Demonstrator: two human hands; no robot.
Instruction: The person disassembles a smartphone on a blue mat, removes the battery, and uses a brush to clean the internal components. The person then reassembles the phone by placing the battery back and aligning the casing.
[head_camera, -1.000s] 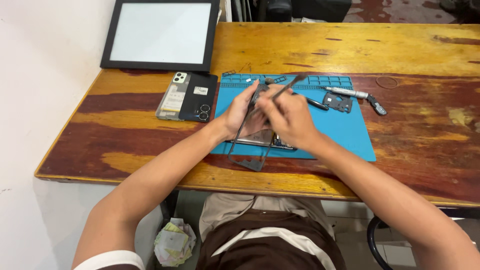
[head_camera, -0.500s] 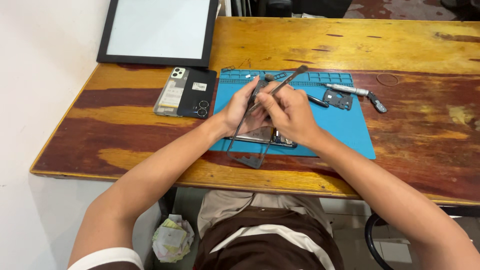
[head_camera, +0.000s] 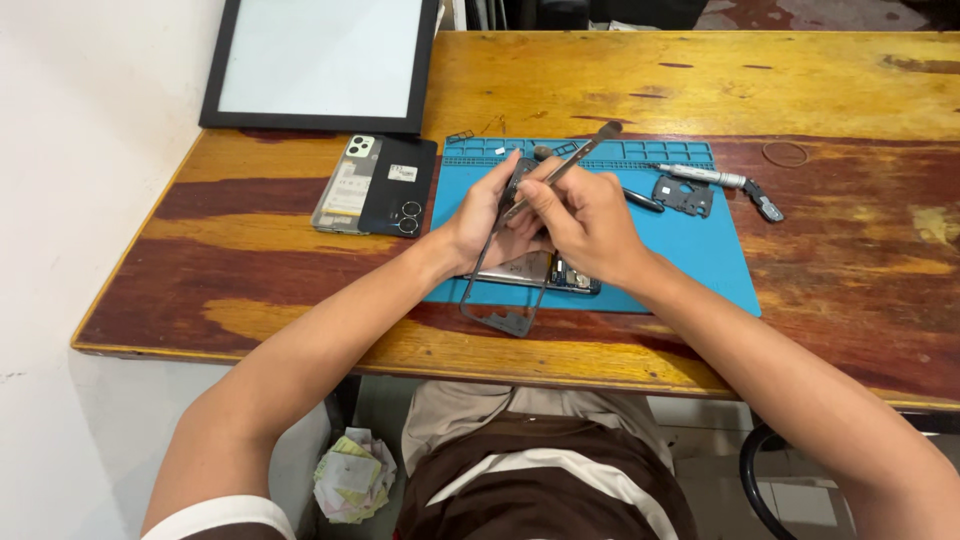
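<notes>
A worn wooden tabletop (head_camera: 300, 250) carries a blue mat (head_camera: 700, 250); both hands (head_camera: 540, 215) clasp a phone frame (head_camera: 500, 290) (grip partly hidden), the right pinching a slim tool (head_camera: 575, 160).

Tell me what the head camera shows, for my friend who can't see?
Two bare hands work over a blue rubber mat on a wooden table: the left hand holds a thin dark phone frame, the right hand a slim metal tool. Two phones lie nearby.
</notes>
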